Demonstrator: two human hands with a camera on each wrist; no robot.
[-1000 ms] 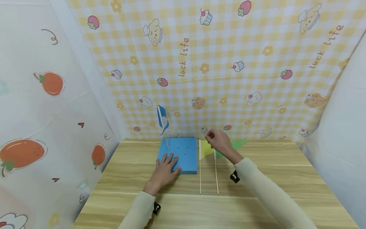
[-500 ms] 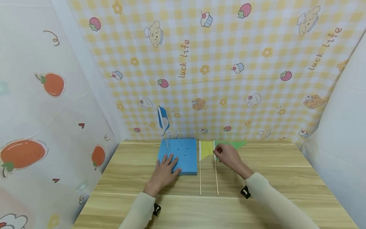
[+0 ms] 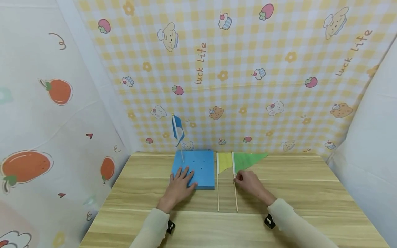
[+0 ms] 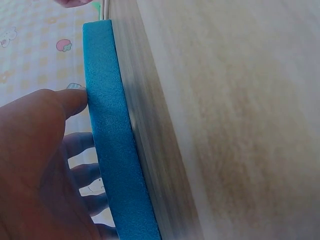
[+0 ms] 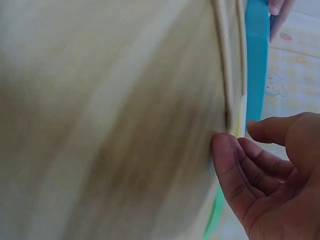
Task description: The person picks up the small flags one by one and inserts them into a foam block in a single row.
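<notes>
My left hand (image 3: pixel 177 187) lies with spread fingers on the front left of a blue foam block (image 3: pixel 204 177), whose top has several small holes. In the left wrist view, the thumb (image 4: pixel 75 100) sits at the block's edge. A blue-and-white flag (image 3: pixel 178 131) stands upright in the block's back left. To the right, a yellow flag (image 3: pixel 224 162) and a green triangular flag (image 3: pixel 246 160) lie side by side on their wooden sticks. My right hand (image 3: pixel 251 182) is at the green flag's stick, just below the cloth. Its fingertips touch the stick, with the thumb (image 5: pixel 267 131) held apart.
The wood-grain table (image 3: pixel 297 186) runs back to a yellow checked cloth (image 3: pixel 235 93) with cartoon prints. White printed cloth (image 3: pixel 74 120) hangs along the left side, and plain white cloth (image 3: pixel 372 131) along the right.
My right hand has come down and toward me, from above the flags to the green flag's stick. The left hand stays on the block, and the flags have not moved.
</notes>
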